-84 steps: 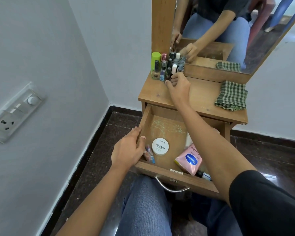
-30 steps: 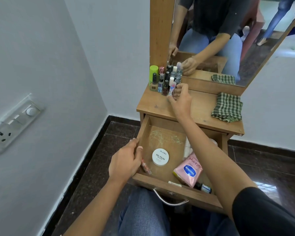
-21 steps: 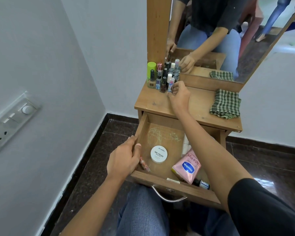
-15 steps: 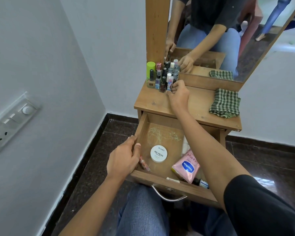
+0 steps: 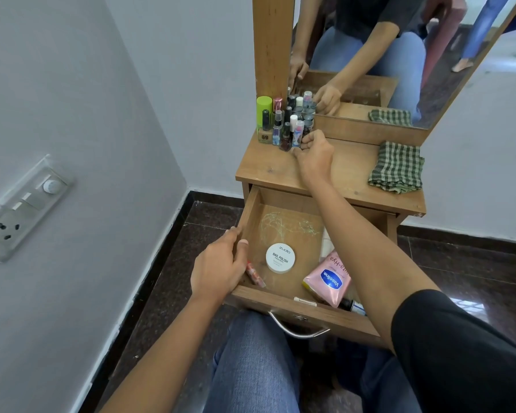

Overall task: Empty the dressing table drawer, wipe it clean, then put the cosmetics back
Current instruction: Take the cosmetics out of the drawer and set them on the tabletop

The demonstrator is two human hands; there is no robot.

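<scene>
As your right hand [image 5: 313, 153] curls against the bottle cluster [image 5: 283, 123] above the drawer [image 5: 262, 299], grip unclear, your left hand [image 5: 221, 269] clamping its side wall, a careless withdrawal could topple that crowded cluster.

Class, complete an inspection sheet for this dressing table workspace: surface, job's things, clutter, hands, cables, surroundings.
Surface: wooden table top; drawer pulled open, scribble marks on its floor.
Job's things: small bottles standing together at the top's back left corner; white tub, pink tube, red stick and dark bottle in the drawer; checked cloth folded on the top's right side.
Clutter: nothing seen.
Hands: left hand grips the drawer's left wall; right hand curled against the small bottles, hold unclear.
Cables: nothing seen.
Surroundings: mirror behind the top; switch plate on the left wall; dark floor.
</scene>
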